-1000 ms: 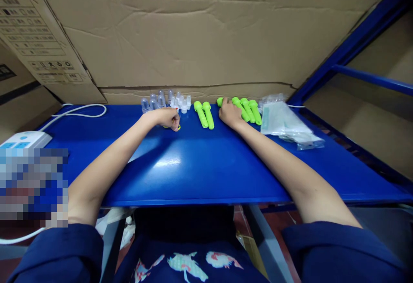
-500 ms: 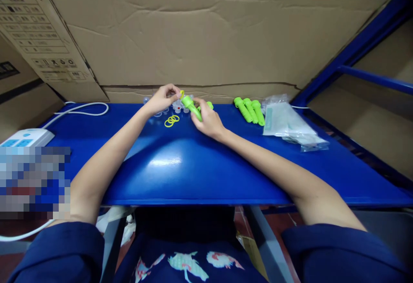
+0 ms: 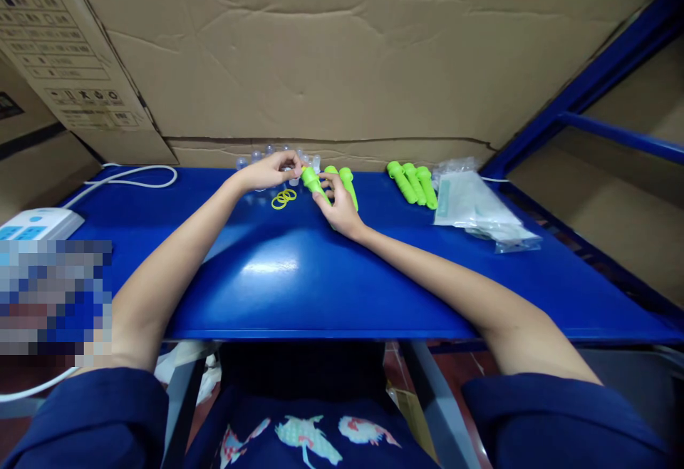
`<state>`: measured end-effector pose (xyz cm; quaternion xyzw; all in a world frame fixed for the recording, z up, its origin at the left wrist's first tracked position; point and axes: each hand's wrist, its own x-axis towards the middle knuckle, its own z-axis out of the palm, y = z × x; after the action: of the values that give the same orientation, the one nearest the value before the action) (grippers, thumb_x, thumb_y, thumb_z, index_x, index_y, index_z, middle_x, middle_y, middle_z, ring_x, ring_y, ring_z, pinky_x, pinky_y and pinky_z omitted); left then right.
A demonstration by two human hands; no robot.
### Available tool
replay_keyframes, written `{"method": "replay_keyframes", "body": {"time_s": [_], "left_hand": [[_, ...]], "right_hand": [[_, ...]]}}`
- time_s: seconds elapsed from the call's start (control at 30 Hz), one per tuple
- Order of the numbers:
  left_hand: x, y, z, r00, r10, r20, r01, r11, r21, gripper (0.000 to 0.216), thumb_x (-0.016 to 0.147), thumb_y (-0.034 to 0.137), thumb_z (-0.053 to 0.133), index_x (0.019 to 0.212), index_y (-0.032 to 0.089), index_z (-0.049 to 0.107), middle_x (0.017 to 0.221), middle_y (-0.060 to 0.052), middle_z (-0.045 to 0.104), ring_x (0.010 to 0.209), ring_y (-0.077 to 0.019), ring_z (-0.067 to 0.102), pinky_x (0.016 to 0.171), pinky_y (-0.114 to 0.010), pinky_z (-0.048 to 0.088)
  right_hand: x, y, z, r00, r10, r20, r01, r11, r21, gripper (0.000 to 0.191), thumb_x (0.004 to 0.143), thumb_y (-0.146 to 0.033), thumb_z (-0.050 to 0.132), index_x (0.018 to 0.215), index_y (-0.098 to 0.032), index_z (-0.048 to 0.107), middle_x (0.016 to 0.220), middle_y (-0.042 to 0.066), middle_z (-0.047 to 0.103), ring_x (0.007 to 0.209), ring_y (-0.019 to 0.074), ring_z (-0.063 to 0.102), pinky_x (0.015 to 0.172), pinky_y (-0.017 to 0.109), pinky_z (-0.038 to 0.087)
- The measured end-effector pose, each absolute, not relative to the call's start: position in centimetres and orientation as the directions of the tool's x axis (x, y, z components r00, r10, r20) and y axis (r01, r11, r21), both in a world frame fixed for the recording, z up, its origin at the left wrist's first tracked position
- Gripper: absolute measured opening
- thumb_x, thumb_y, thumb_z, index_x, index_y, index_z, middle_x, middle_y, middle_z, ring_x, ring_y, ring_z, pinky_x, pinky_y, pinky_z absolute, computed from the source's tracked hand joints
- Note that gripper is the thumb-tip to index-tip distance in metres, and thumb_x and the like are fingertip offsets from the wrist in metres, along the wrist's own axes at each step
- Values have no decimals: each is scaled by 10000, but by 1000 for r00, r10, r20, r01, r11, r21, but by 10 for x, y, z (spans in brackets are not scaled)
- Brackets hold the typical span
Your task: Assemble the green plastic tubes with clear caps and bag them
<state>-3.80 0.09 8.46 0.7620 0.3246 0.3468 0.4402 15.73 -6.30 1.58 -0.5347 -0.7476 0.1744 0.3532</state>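
Observation:
My right hand (image 3: 343, 211) is wrapped round a lime-green plastic flashlight (image 3: 311, 179), its wide head tilted up and to the left. At that head, my left hand (image 3: 271, 172) pinches a yellow ring (image 3: 303, 169), mostly hidden by the fingertips. Whether the ring sits on the head or only touches it, I cannot tell. Several loose yellow rings (image 3: 283, 199) overlap on the blue table below my left hand. Behind the left hand stand several small clear plastic pieces (image 3: 256, 158). Two more green flashlights (image 3: 348, 185) lie just behind my right hand, partly covered.
Three green flashlights (image 3: 412, 184) lie side by side at the right, next to clear plastic bags (image 3: 475, 202). A white power strip (image 3: 45, 224) with a cable (image 3: 136, 175) is at the left. Cardboard (image 3: 331, 55) walls the table's back; a blue frame (image 3: 582, 73) rises at the right.
My left hand has brought the yellow ring down against the flashlight's head. The right hand has shifted slightly lower, uncovering more of the flashlights behind it.

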Motion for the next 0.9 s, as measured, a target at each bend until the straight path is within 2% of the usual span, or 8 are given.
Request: {"method": "replay_keyframes", "body": {"time_s": [0.17,0.33,0.5,0.73,0.9], "left_hand": [[-35,5,79,533,788,308,146,-445,884,152,839,131,707,755,145,582,878,-73,687,902,-162,656,907,-268,472],[-42,12,75,560,790,251,246,-448,860,136,864,217,703,821,144,596,771,-17,639,723,-127,597,760,-239,454],[-46,16,71,592,774,227,288,-465,837,196,873,304,691,872,161,557,777,-3,633,744,-129,610,763,-252,465],[-46,20,67,592,768,246,285,-484,827,272,858,398,692,873,172,543,741,4,631,725,-129,629,706,-233,481],[-37,8,68,600,751,275,256,-506,823,411,811,461,756,983,160,535,835,-36,690,821,-167,690,778,-280,533]], "right_hand": [[158,-64,14,-226,893,389,591,443,-674,493,976,-376,423,1417,-161,370,1275,126,590,966,187,657,891,338,534],[160,-56,2,-238,828,507,476,555,-683,468,961,-427,467,1349,-169,428,1174,116,617,892,188,651,834,350,547],[162,-41,-12,-212,762,612,362,643,-675,467,941,-525,545,1281,-212,477,1072,82,615,846,181,632,746,342,549],[161,-40,-14,-194,757,625,350,648,-676,443,949,-490,556,1282,-207,484,1051,89,617,886,208,641,781,381,573],[161,-41,-12,-189,759,623,330,647,-687,461,960,-514,529,1296,-212,444,1063,93,589,905,205,642,830,396,581]]}}
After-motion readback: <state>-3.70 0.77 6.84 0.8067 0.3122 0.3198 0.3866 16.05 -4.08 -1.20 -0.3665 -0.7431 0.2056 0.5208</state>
